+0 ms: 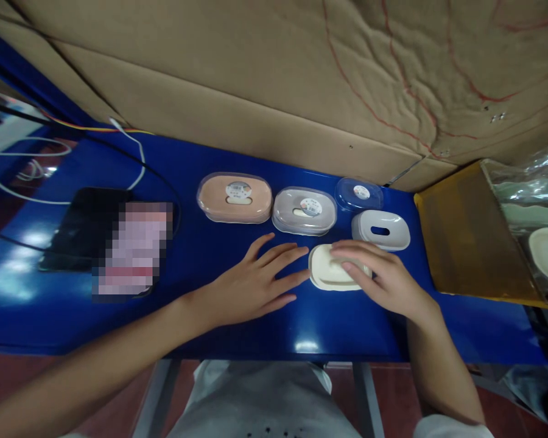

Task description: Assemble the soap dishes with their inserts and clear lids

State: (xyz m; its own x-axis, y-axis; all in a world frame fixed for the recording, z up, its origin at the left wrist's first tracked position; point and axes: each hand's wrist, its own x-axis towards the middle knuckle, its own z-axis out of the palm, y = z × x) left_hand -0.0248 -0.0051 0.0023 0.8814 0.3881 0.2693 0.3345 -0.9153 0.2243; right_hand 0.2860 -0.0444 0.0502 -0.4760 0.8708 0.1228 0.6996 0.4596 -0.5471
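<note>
A cream oval dish (324,277) with a raised rim lies on the blue table. My right hand (383,277) reaches over it from the right, with thumb and fingers closed on its middle; the part between the fingertips is mostly hidden. My left hand (251,286) is spread above the table just left of the dish, its fingertips close to the edge and nothing in it. Beyond the right hand sits a white oval box part (395,228) with a slot in it. Behind that is a clear plastic cover (342,193) with a round label.
A peach oval box (210,198) and a pale grey one (283,213), both under clear covers, stand at the back. A phone with a blurred screen (134,246) and a black device (77,237) lie left, near cables. A cardboard box (468,243) stands right, before a cardboard wall (256,79).
</note>
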